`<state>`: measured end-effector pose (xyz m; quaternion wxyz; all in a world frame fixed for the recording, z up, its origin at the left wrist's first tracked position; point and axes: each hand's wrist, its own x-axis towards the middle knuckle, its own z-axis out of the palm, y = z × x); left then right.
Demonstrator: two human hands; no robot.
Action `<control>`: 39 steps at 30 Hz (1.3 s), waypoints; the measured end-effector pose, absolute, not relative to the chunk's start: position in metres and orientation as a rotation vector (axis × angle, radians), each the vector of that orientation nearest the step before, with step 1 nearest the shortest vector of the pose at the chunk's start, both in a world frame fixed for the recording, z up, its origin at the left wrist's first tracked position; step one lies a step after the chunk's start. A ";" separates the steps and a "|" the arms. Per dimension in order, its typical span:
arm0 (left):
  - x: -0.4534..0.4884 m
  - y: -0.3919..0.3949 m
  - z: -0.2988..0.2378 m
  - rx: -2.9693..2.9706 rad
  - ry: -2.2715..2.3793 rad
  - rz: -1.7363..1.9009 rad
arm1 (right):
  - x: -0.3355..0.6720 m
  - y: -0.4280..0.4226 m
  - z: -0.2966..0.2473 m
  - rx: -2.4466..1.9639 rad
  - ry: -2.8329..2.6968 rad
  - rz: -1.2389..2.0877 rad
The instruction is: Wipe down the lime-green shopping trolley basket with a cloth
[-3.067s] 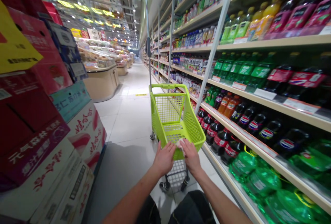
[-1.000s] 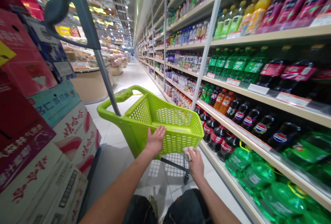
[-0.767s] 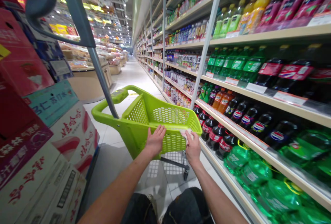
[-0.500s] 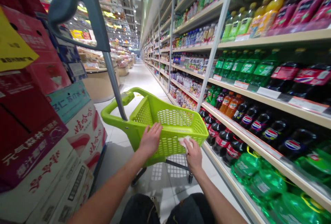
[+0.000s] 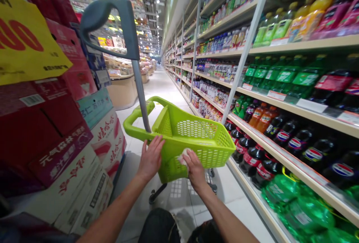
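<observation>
A lime-green plastic shopping cart (image 5: 202,138) stands on small wheels in the aisle just ahead of me, turned sideways, its basket empty. A grey pull handle (image 5: 112,22) on a metal pole rises from its left end. My left hand (image 5: 151,157) rests on the near rim of the basket, fingers partly spread against the plastic. My right hand (image 5: 193,166) is closed on a small white cloth (image 5: 183,157) and presses it against the basket's near side.
Shelves of soda and juice bottles (image 5: 280,123) run along the right, with green bottles (image 5: 294,205) lowest. Stacked red and white cartons (image 5: 70,153) with a yellow price sign (image 5: 25,41) line the left. The tiled aisle (image 5: 165,86) stretches ahead, with round display counters (image 5: 123,86) on its left.
The cart has swung from facing down the aisle to sideways, its handle now at left. My right hand with the cloth has slid left along the near side; my left hand followed.
</observation>
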<state>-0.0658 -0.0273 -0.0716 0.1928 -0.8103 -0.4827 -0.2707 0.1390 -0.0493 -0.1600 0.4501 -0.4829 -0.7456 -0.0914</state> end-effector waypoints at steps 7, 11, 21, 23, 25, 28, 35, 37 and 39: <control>-0.097 -0.035 -0.091 -1.998 -1.619 -1.044 | 0.061 -0.013 -0.115 -1.030 -1.949 -0.332; -0.097 -0.038 -0.094 -2.034 -1.577 -1.069 | 0.064 -0.032 -0.152 -1.060 -2.178 -0.249; -0.092 -0.029 -0.101 -1.872 -1.642 -1.352 | 0.039 -0.014 -0.102 -0.951 -2.214 -0.372; -0.095 -0.033 -0.102 -1.892 -1.611 -1.298 | 0.044 -0.020 -0.128 -0.952 -2.349 -0.344; -0.094 -0.038 -0.100 -1.920 -1.589 -1.244 | 0.057 -0.028 -0.146 -0.985 -2.368 -0.319; -0.079 -0.040 -0.090 -1.970 -1.569 -1.195 | 0.084 -0.032 -0.140 -1.038 -2.160 -0.359; -0.019 -0.028 -0.065 -2.265 -1.498 -0.827 | 0.140 -0.028 -0.144 -1.230 -2.026 -0.389; -0.009 -0.025 -0.067 -2.313 -1.513 -0.692 | 0.149 -0.035 -0.160 -1.291 -2.072 -0.354; -0.002 -0.022 -0.071 -2.345 -1.500 -0.599 | 0.157 -0.039 -0.164 -1.298 -2.031 -0.367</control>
